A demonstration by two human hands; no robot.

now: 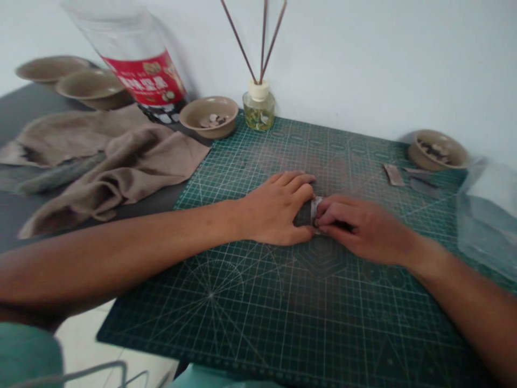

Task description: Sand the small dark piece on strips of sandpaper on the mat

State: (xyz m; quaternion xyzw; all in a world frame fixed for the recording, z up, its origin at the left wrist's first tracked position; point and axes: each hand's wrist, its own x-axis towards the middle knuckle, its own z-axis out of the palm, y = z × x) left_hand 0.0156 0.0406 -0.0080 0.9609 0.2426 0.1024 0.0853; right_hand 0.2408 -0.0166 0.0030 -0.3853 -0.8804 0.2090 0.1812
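Observation:
My left hand (pixel 278 207) lies palm down on the green cutting mat (pixel 250 323). Its thumb and index finger hold a small dark grey piece (pixel 302 214), mostly covered by the palm; it looks like sandpaper, but I cannot be sure. A whitish edge (pixel 316 207) shows at its right end. My right hand (pixel 359 223) meets it there, thumb and fingers pinched together at that edge. Whatever sits between those right fingertips is too small and blurred to name.
A bowl with small pieces (pixel 208 129) stands at the back beside a reed diffuser (pixel 259 110). Further left are a big red-labelled jar (pixel 149 81) and a crumpled brown cloth (pixel 133 161). At right lie another bowl (pixel 428 161), small grey scraps (pixel 393 175) and a clear plastic bag (pixel 488 215).

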